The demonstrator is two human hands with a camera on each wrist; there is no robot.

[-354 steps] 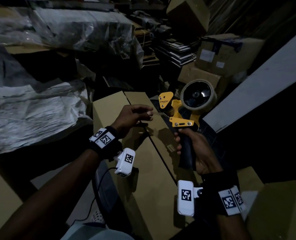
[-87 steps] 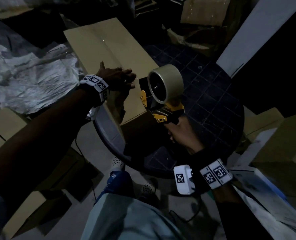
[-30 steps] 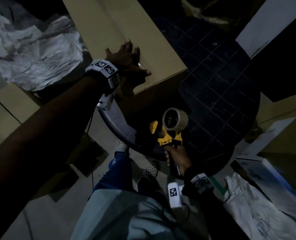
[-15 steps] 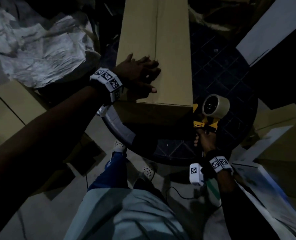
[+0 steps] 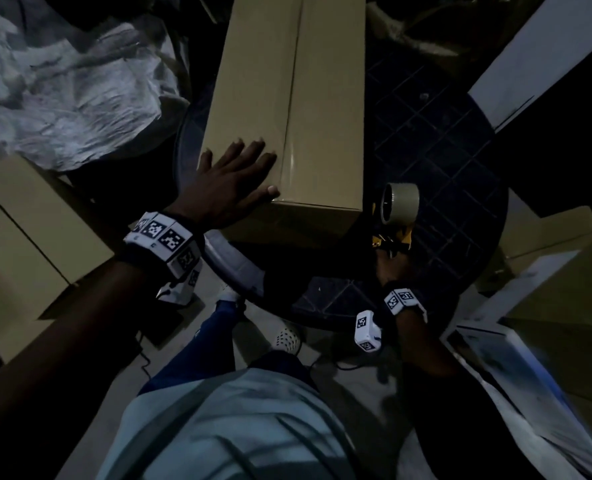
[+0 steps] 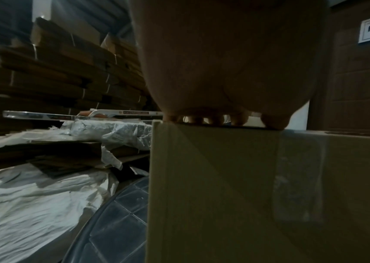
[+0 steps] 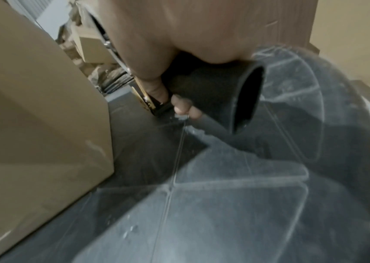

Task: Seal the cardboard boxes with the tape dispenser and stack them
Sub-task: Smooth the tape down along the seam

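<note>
A long tan cardboard box [image 5: 318, 98] lies on the dark round table [image 5: 443, 174], its flaps closed along a centre seam. My left hand [image 5: 239, 178] lies flat on the box's near left corner, fingers straight; the left wrist view shows the fingertips [image 6: 215, 120] pressing the top edge of the box [image 6: 224, 186]. My right hand [image 5: 391, 268] grips the black handle [image 7: 219, 92] of the yellow tape dispenser [image 5: 396, 216], which stands on the table beside the box's near right corner. The tape roll sits on top of the dispenser.
Crumpled grey plastic sheeting [image 5: 65, 88] lies to the left. Other cardboard boxes sit at left [image 5: 20, 244] and right [image 5: 564, 306] of the table. A white board [image 5: 544, 53] leans at the upper right. Stacks of flattened cardboard [image 6: 55, 74] stand behind.
The box has been turned lengthwise on the table. My left hand has flattened onto its near corner. My right hand has brought the dispenser up from the table edge to the box's right corner.
</note>
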